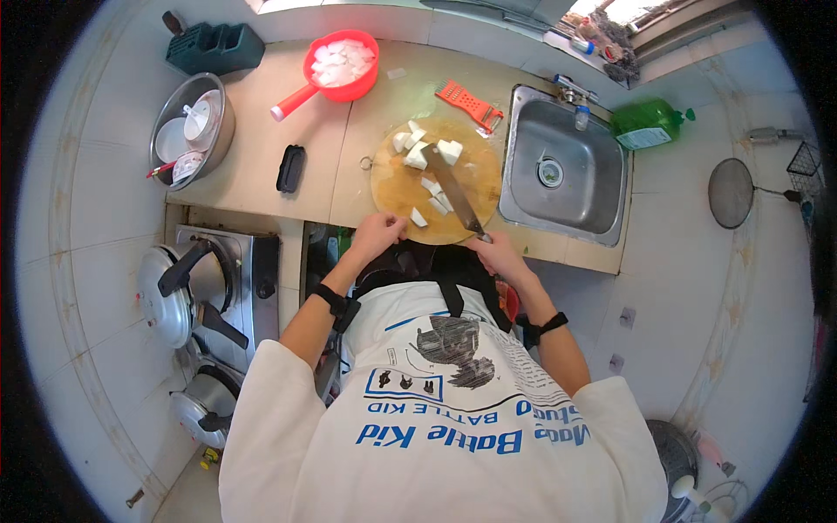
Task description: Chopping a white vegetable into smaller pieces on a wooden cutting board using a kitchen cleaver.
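In my right hand (503,256) is the handle of a kitchen knife (452,186), its broad blade slanting up and left across a round wooden cutting board (392,189). The blade's far end lies beside larger white vegetable chunks (416,155). Smaller white pieces (437,197) sit just left of the blade, and one wedge (418,217) is nearer me. My left hand (381,234) is at the board's near left edge, fingers curled close together. Whether anything is between those fingertips is hidden.
A red handled strainer (292,102) full of white pieces stands at the back. An orange grater (467,103) lies behind the board, left of a steel sink (624,196). Leftward are a black case (290,168), a steel basin (225,124) of dishes and a pressure cooker (171,297).
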Tool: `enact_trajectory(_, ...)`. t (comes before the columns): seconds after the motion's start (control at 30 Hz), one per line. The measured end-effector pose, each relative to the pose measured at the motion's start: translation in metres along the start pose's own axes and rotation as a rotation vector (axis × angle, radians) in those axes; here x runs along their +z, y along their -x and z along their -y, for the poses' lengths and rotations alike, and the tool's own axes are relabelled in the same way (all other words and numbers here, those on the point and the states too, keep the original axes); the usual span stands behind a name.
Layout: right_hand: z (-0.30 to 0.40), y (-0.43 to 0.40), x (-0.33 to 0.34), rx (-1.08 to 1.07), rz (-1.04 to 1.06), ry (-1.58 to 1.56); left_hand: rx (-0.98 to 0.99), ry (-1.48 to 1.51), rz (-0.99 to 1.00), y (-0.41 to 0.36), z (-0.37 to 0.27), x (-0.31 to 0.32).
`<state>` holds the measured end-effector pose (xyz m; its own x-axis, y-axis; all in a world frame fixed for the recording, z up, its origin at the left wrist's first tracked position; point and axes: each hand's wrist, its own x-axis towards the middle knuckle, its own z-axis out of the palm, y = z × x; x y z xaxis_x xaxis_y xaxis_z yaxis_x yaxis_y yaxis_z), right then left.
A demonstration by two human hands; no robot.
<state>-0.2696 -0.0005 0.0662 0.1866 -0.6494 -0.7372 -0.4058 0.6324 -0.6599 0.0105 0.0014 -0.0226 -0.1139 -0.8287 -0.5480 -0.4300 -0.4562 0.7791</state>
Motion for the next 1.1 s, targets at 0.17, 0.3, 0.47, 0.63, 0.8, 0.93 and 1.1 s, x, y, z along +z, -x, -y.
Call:
enact_trajectory(0.17, -0.01, -0.025, 0.022, -0.082, 0.014, 0.31, -0.113, 0.101, 0.094, 0.004, -0.023, 0.008)
enact_trajectory(0.3, -0.007, -0.028, 0.035, -0.162, 0.02, 0.308, -0.166, 0.107, 0.145, -0.004, -0.017, 0.014)
enact_trajectory(0.47, -0.019, -0.037, 0.039, -0.173, -0.005, 0.404, -0.167, 0.169, 0.145, -0.004, -0.018, 0.016)
enact_trajectory(0.63, -0.017, -0.036, 0.04, -0.274, 0.017, 0.428, -0.162, 0.194, 0.153, -0.004, -0.012, 0.018)
enact_trajectory(0.8, -0.016, -0.04, 0.043, -0.319, 0.01, 0.451, -0.134, 0.193, 0.119, -0.003, -0.014, 0.018)
enact_trajectory(0.93, -0.014, -0.042, 0.044, -0.282, 0.018, 0.508, -0.118, 0.198, 0.124, -0.004, -0.013, 0.018)
enact_trajectory(1.1, -0.013, -0.042, 0.045, -0.314, 0.0, 0.529, -0.115, 0.232, 0.12, -0.004, -0.013, 0.019)
